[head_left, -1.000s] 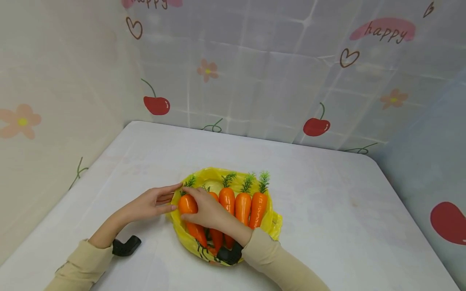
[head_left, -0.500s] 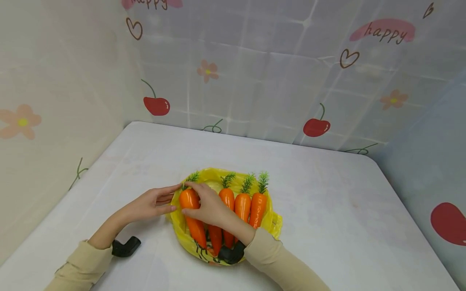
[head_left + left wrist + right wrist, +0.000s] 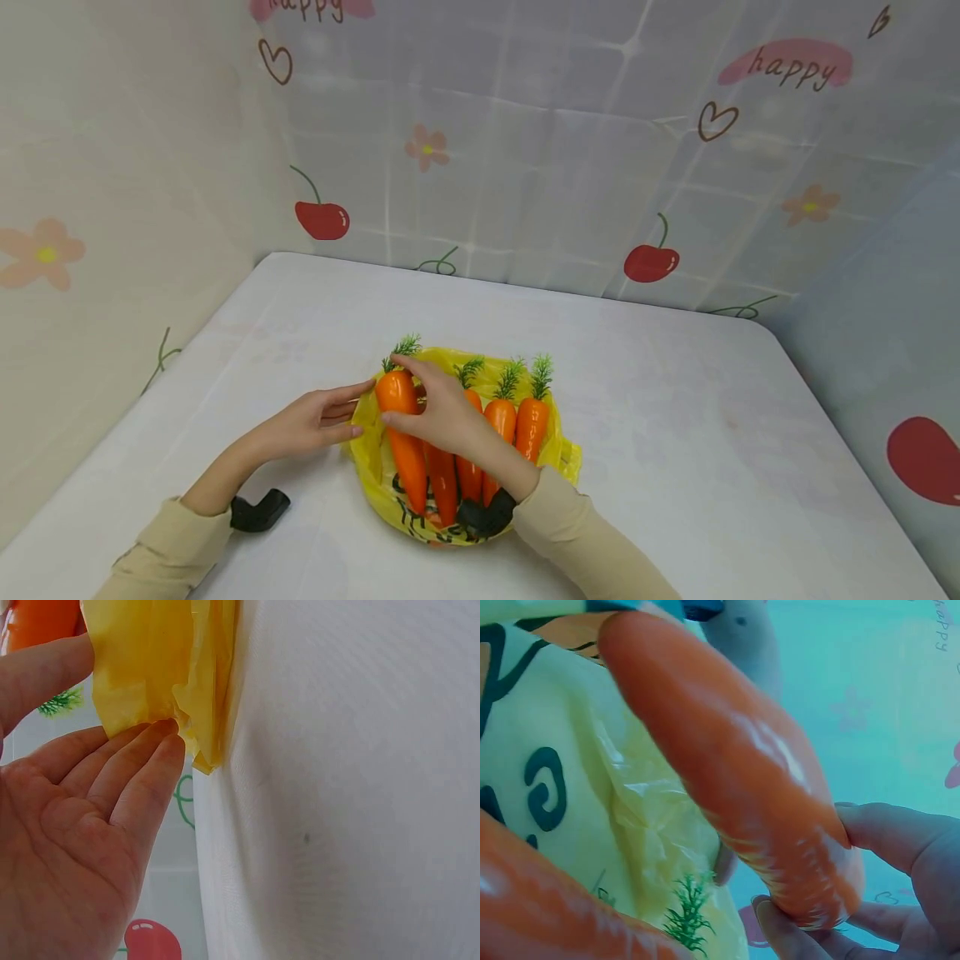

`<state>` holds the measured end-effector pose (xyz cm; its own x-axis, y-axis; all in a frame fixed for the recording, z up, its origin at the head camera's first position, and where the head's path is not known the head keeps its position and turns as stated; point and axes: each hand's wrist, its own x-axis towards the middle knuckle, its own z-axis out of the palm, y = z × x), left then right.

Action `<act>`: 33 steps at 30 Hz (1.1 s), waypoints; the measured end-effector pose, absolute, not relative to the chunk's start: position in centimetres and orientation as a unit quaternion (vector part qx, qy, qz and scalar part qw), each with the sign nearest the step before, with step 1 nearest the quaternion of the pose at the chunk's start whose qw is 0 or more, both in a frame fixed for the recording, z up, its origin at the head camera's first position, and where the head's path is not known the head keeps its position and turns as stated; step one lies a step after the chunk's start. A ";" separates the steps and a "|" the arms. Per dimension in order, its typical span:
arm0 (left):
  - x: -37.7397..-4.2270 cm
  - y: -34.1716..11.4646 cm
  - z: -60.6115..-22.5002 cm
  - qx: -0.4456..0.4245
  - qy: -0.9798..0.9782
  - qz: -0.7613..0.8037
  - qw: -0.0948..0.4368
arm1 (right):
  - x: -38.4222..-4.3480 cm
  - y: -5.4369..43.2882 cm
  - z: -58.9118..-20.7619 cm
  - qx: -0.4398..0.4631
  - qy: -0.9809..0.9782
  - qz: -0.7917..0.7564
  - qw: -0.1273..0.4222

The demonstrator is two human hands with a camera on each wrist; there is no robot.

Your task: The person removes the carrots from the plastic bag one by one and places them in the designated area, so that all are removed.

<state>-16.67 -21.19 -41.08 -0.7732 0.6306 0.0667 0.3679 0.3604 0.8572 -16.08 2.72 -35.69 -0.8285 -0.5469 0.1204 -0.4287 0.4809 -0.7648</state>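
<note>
In the head view, my right hand (image 3: 446, 408) pinches the leftmost orange carrot (image 3: 405, 450) near its thick, leafy end. Thumb and fingers sit on either side of that carrot (image 3: 742, 765) in the right wrist view. The carrot lies tilted over a yellow plastic bag (image 3: 367, 475) with dark print, whose opening is spread wide. Several more carrots (image 3: 532, 425) with green tops lie in the bag, partly hidden by my right hand and forearm. At the bag's left side, my left hand (image 3: 82, 802) touches the yellow plastic with its fingers extended.
A white-covered table (image 3: 660, 433) bears the bag. Behind it hangs a curtain (image 3: 525, 167) printed with cherries, flowers and hearts. Black wrist mounts (image 3: 258, 510) stick out beside both forearms, the right one over the bag's near rim.
My right hand has lifted the leftmost carrot and shifted it slightly away from me and rightward, its leaves now above the bag's far rim. My left hand has stayed in place.
</note>
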 end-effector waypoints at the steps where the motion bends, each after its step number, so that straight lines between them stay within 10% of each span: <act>1: -16.7 -21.2 -41.1 0.307 0.813 0.475 0.140 | -16.1 2.8 -35.6 -0.284 0.857 -0.426 0.065; 33: -16.4 -21.1 -41.0 0.296 0.818 0.472 0.142 | -17.7 11.9 -32.2 -0.183 0.821 -0.540 0.031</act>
<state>-16.43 -21.07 -41.00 -0.7841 0.6188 0.0476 0.3511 0.3790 0.8562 -17.67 11.93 -32.21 -0.9312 -0.3336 0.1466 -0.2665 0.3491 -0.8984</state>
